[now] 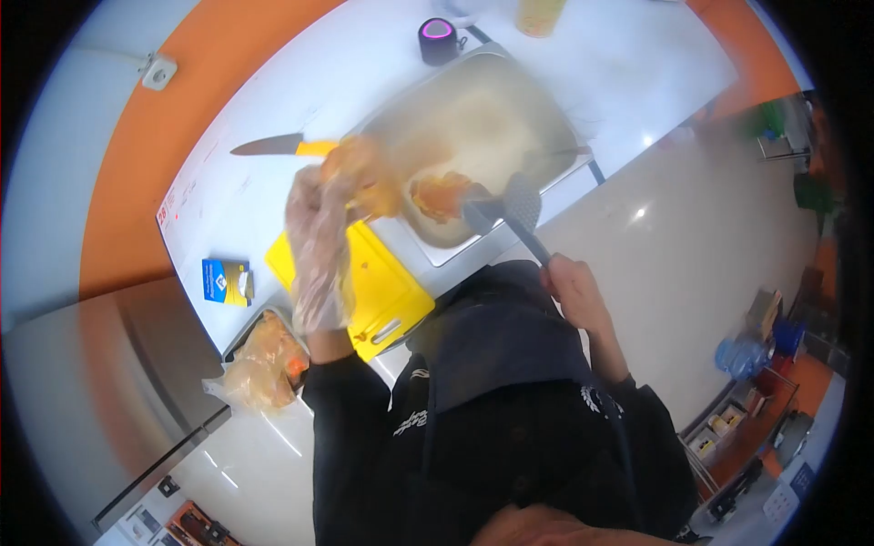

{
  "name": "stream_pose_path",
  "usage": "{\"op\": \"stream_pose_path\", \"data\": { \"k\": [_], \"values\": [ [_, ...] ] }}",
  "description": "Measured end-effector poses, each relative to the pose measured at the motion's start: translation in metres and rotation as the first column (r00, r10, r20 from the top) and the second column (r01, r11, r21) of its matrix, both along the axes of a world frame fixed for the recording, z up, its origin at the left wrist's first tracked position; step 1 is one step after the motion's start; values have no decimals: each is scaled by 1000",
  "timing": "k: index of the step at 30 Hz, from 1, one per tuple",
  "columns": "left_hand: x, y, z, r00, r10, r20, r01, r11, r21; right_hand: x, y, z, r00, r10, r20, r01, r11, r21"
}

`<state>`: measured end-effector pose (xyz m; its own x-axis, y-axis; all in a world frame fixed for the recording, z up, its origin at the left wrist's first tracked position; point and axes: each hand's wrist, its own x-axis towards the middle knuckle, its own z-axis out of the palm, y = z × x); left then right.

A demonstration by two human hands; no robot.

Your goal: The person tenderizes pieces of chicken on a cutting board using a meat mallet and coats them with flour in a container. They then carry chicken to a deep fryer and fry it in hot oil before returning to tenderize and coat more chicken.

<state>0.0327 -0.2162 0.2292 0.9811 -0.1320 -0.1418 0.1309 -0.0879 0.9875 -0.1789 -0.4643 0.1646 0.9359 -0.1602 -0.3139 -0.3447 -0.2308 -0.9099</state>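
Note:
My left hand [319, 218], in a clear plastic glove, grips an orange-yellow piece of meat [373, 187], probably chicken and blurred by motion. It is raised over the far end of the yellow cutting board [387, 296], beside the metal tray. My bare right hand [574, 287] is closed round the handle of a grey meat mallet [521, 205]. The mallet's textured head is over the near side of the metal tray [437, 250]. Another orange piece of meat [439, 197] lies in that tray, next to the mallet head.
A knife [269, 146] with a yellow handle lies left of the tray. A blue and yellow box [226, 280] stands near the left edge, above a bag of orange food [264, 364] in a container. A black speaker [439, 44] and a yellow container [539, 16] are at the back.

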Motion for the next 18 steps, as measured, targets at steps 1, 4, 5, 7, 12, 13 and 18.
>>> {"op": "stream_pose_path", "data": {
  "k": [1, 4, 5, 7, 12, 13, 18],
  "values": [
    [7, -21, -5, 998, -68, -3, 68, 994, -81, -5, -6, 5, 1000, -27, 6, 27, 1000, -9],
    [42, -71, -46, 956, -284, 76, 288, 957, -41, -24, -18, 2, 988, -155, 21, 155, 988, 13],
    [41, -87, -42, 961, -277, -19, 277, 961, -3, -31, -21, -3, 979, -204, 23, 203, 979, 27],
    [33, -117, -31, 948, -237, -213, 259, 963, 78, -42, -26, -8, 964, -261, 50, 259, 965, 40],
    [62, -66, -96, 958, -254, 132, 188, 906, 378, -57, -33, -24, 921, -388, -20, 387, 909, 154],
    [55, -54, -96, 971, -192, 142, 141, 940, 311, -55, -33, -28, 918, -396, -21, 394, 905, 160],
    [11, 43, -93, 970, 42, 238, -73, 990, 122, -13, -28, -29, 943, -328, -60, 333, 925, 180]
  ]
}}
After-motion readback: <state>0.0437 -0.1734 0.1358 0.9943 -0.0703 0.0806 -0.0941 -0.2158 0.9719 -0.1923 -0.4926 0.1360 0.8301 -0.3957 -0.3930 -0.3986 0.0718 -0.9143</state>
